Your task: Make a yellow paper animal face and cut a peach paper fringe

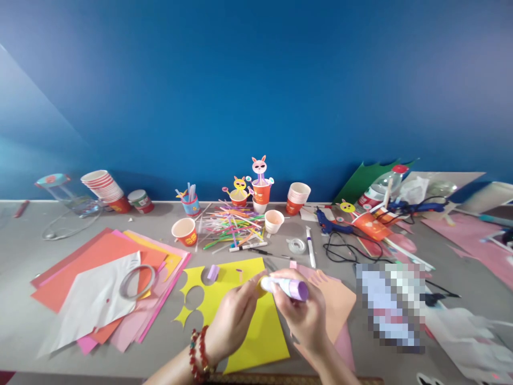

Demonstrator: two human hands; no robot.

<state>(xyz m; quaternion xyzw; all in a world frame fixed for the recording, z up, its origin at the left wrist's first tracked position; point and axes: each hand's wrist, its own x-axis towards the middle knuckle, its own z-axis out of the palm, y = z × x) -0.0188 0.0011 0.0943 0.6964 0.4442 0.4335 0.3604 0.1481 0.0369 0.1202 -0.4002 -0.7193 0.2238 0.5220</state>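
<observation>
My right hand (308,321) grips a white glue stick (282,286) with a purple base, its tip pointing left. A small yellow paper piece (261,289) is pinched in the fingers of my left hand (232,321), right at the glue stick's tip; whether they touch is hard to see. Under both hands lies a yellow sheet (264,337) with round cut-outs along its left side. The purple cap (213,272) rests on that sheet, with a tiny dark scrap near it. Peach paper (336,302) lies beneath my right hand.
Coloured sheets (80,256) with a tape roll (137,282) on top spread at left. Behind are a straw pile (232,227), paper cups (184,231) and cup figures with animal faces (259,167). At right are a blue glue gun (332,222), its looped cord and a bottle (380,190).
</observation>
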